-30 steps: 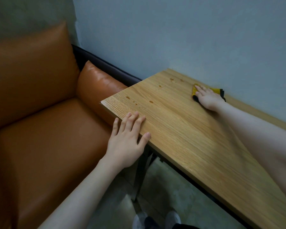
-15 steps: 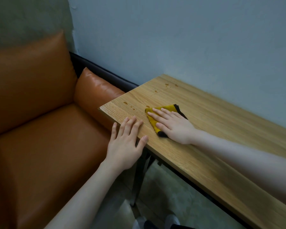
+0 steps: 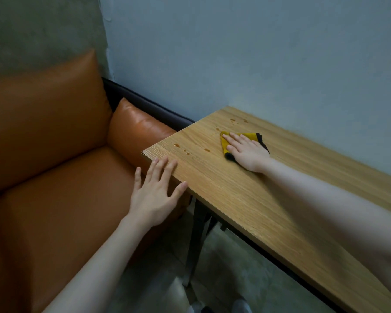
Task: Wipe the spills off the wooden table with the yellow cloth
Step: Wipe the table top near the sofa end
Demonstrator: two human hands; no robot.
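The wooden table runs along the wall. My right hand lies flat with straight fingers on the yellow cloth, pressing it onto the tabletop near the table's left end. Small brown spill drops sit just beyond the cloth near the wall. More drops dot the wood to the left of the cloth. My left hand rests with spread fingers on the table's near left edge.
An orange leather sofa with a cushion stands directly left of the table. A blue-grey wall backs the table. Black table legs and a grey floor show below, with my shoes at the bottom edge.
My right hand has slid the cloth from near the front left edge back toward the wall and to the right. The left hand has stayed on the table edge.
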